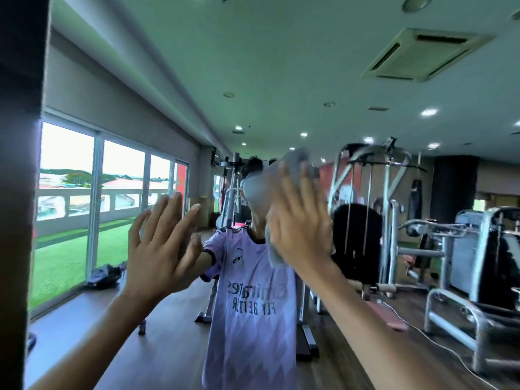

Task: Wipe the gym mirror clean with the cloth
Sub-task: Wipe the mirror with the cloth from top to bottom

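Grey cloth (pixel 298 161) sits under the flat fingers of the right hand (pixel 301 218) on the mirror (pixel 281 66); the left hand (pixel 160 243) braces alongside, fingers straight. Best to press evenly, overlapping strokes past the fingertips.

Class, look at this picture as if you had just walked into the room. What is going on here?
A person stands facing a gym mirror. Their right hand presses a grey cloth flat against the glass, fingers straight and spread. The left hand is open beside it, holds nothing, and appears to rest against the glass. Weight machines and windows show in the reflection.
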A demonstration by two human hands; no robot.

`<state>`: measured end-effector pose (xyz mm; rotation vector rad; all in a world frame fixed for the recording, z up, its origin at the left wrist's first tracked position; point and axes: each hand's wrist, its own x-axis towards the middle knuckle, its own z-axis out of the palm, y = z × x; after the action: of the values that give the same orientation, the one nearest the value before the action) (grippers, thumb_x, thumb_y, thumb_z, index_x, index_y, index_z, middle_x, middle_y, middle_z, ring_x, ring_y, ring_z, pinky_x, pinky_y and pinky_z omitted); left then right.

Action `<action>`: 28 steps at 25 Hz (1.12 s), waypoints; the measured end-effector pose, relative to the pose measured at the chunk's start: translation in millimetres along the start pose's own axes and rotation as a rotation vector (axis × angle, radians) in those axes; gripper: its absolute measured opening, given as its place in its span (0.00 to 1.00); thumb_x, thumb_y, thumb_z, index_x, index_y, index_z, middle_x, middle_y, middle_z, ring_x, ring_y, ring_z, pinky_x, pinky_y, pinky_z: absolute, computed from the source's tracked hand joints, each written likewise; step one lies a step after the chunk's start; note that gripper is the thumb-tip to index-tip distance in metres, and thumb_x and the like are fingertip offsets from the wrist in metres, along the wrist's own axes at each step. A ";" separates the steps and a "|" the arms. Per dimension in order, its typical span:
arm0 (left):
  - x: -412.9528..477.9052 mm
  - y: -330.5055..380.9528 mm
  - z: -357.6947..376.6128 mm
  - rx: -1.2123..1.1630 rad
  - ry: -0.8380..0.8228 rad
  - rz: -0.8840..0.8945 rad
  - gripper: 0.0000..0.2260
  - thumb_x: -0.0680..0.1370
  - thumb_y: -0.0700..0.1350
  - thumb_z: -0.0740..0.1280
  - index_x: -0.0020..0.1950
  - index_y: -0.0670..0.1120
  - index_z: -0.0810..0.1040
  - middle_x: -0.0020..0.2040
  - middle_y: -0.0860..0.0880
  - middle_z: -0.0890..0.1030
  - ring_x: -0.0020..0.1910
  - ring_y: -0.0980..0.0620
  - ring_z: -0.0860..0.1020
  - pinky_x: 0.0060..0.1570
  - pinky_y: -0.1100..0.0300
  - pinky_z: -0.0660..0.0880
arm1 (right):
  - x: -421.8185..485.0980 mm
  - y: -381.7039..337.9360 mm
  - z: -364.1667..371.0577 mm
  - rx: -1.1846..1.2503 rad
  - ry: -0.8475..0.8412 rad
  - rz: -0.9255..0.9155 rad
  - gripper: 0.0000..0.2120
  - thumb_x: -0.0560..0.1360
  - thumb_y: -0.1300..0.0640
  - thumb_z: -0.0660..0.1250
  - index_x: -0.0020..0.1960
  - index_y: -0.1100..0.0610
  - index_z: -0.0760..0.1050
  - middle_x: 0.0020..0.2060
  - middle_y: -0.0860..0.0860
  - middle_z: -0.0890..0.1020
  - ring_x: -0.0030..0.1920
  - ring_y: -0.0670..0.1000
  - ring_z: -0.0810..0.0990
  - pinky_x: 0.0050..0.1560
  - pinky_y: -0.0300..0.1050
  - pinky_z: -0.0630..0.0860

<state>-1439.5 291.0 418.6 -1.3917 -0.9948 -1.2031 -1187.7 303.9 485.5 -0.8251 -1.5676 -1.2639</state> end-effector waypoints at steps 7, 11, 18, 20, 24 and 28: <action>-34.3 -48.2 -9.6 0.075 -0.036 -0.020 0.24 0.81 0.50 0.55 0.78 0.48 0.64 0.78 0.39 0.64 0.78 0.41 0.60 0.72 0.40 0.58 | 42.0 74.4 -20.9 -0.036 0.066 0.089 0.28 0.79 0.53 0.57 0.79 0.48 0.55 0.77 0.53 0.63 0.77 0.60 0.58 0.70 0.64 0.67; -35.1 -43.7 -4.8 0.077 -0.014 -0.039 0.23 0.81 0.50 0.55 0.76 0.47 0.68 0.78 0.40 0.64 0.77 0.41 0.62 0.73 0.41 0.58 | 67.7 -21.7 1.5 -0.012 0.038 0.078 0.31 0.79 0.53 0.56 0.80 0.55 0.53 0.79 0.56 0.57 0.78 0.60 0.53 0.78 0.60 0.51; -47.6 -60.4 -18.4 0.121 -0.132 -0.035 0.27 0.82 0.56 0.53 0.77 0.45 0.66 0.79 0.40 0.60 0.78 0.40 0.59 0.74 0.40 0.57 | 31.8 23.8 -10.0 -0.001 -0.174 -0.563 0.29 0.78 0.51 0.58 0.78 0.46 0.58 0.78 0.52 0.59 0.78 0.61 0.57 0.74 0.65 0.60; -50.2 -66.8 -18.5 0.140 -0.190 0.000 0.28 0.82 0.58 0.52 0.79 0.46 0.64 0.80 0.41 0.58 0.79 0.41 0.57 0.75 0.41 0.55 | 79.5 24.6 -11.5 -0.040 -0.039 -0.120 0.29 0.79 0.50 0.56 0.79 0.48 0.56 0.79 0.53 0.58 0.78 0.62 0.55 0.74 0.64 0.59; -58.2 -67.4 -22.2 0.107 -0.249 -0.156 0.28 0.82 0.61 0.50 0.80 0.50 0.59 0.81 0.43 0.55 0.80 0.43 0.54 0.76 0.42 0.50 | 75.6 -99.6 19.7 -0.013 -0.092 -0.157 0.30 0.80 0.49 0.52 0.81 0.52 0.52 0.80 0.55 0.53 0.79 0.61 0.49 0.77 0.61 0.52; -82.9 -100.1 -42.6 0.108 -0.382 -0.360 0.32 0.82 0.66 0.42 0.82 0.50 0.52 0.82 0.43 0.50 0.81 0.45 0.46 0.76 0.45 0.42 | 47.8 -92.3 18.4 0.090 -0.335 -1.030 0.27 0.76 0.49 0.61 0.75 0.44 0.66 0.77 0.47 0.63 0.79 0.55 0.54 0.77 0.59 0.52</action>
<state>-1557.6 266.9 353.7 -1.4235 -1.6089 -1.1369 -1292.3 296.8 497.8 -0.1112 -2.4450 -1.7785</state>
